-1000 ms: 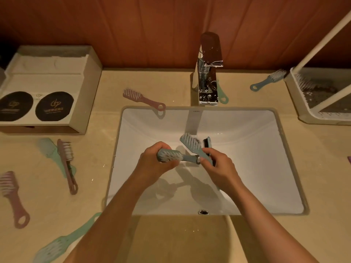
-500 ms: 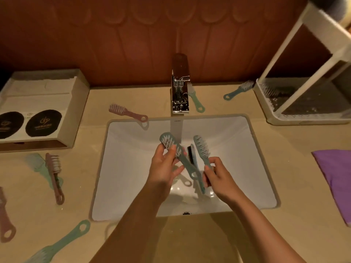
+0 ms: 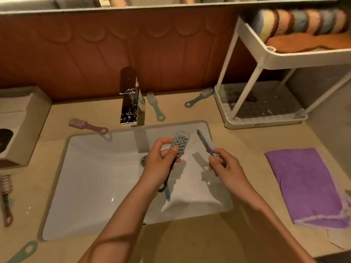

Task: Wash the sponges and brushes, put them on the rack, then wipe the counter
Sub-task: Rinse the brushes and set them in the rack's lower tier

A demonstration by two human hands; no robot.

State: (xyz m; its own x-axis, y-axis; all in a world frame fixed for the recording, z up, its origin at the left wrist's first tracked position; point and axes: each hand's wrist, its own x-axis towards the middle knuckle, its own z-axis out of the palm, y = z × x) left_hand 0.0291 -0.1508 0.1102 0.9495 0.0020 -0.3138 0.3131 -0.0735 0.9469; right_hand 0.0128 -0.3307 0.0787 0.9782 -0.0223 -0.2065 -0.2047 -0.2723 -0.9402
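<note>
Over the white sink (image 3: 91, 186), my left hand (image 3: 159, 166) grips a teal brush (image 3: 180, 143) bristles up, together with a dark brush whose handle loop (image 3: 164, 184) hangs below the hand. My right hand (image 3: 226, 166) holds a second teal brush (image 3: 204, 140) by its handle, head pointing up and away. The two hands are apart. The white two-tier rack (image 3: 266, 59) stands at the back right; its top shelf holds several sponges (image 3: 303, 21), and a brush (image 3: 228, 96) lies on its bottom tray.
The chrome faucet (image 3: 130, 103) stands behind the sink. Loose brushes lie on the beige counter: pink (image 3: 87, 126), teal (image 3: 155, 107), blue (image 3: 198, 97), and more at the left edge (image 3: 5, 198). A purple cloth (image 3: 307, 183) lies right of the sink. A box (image 3: 20, 126) sits far left.
The view tilted up and right, showing the rack's top shelf. My hands moved apart; the left now holds two brushes, the right keeps one.
</note>
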